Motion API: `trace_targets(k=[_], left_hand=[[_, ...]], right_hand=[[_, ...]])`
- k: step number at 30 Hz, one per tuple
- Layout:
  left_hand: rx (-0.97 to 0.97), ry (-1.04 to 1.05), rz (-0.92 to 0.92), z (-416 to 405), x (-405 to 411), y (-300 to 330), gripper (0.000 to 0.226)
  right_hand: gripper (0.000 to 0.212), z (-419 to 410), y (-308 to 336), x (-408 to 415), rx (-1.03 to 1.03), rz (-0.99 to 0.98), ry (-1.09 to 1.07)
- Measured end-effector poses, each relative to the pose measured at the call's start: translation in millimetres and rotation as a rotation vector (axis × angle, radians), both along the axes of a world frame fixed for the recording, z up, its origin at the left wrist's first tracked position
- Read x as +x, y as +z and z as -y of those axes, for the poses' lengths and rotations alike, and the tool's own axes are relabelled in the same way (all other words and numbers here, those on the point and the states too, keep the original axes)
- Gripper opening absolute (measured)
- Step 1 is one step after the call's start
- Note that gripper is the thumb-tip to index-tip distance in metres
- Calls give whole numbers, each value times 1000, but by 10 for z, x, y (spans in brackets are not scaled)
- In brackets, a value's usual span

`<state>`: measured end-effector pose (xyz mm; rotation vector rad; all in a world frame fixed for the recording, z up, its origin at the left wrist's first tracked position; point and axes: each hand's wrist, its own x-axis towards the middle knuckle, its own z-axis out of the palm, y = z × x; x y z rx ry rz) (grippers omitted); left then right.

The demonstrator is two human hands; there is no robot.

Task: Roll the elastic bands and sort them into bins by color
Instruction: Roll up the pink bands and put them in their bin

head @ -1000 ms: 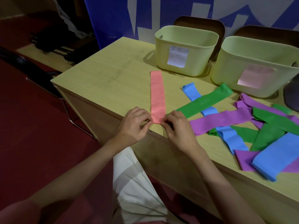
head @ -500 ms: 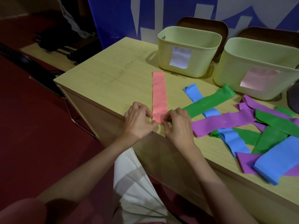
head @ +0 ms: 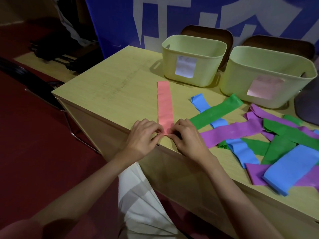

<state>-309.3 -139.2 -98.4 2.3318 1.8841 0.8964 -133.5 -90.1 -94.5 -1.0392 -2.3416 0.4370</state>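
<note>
On the wooden table (head: 112, 94), both hands (head: 165, 135) pinch the pink band's (head: 165, 102) near end, its length pointing toward the bins.

Two bare arms come up from the bottom of the frame. No sleeves show on them. The left hand (head: 144, 136) and the right hand (head: 187, 139) wear no gloves, and no rings or watch show. The nails look short and plain. At the bottom middle, the person wears a white pleated cloth (head: 141, 200) with long straight folds.
</note>
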Motion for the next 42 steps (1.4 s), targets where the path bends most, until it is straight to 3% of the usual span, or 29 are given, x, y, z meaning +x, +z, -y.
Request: trace_targets(k=[4,7,13,18,24,29,39,42], left_hand=[[86,-26,-142,-27,-25,-48,19],[154,-42,-211,-10,-35,-62,10],[83,-25,-324,118,-85,-62,28],[8,-20,-356,174,-79,-54,33],[-43,-17,-405,151,-68,-12,40],[-55,5,-471,169,-55,-28,45],[-130,71,-466,135,-15,-30,55],[-147,83,-464,119,6,-27,56]], right_hand=[[8,17,-16,-33,59,-8,-45],[9,48,-44,-47,132,-1,-81],[5,108,-95,-27,238,78,-84],[30,214,-126,28,289,240,-68],[47,220,-101,42,263,261,-82],[43,249,-69,7,242,260,-102],[56,223,-14,-26,234,305,-122],[49,230,4,-24,220,304,-116]])
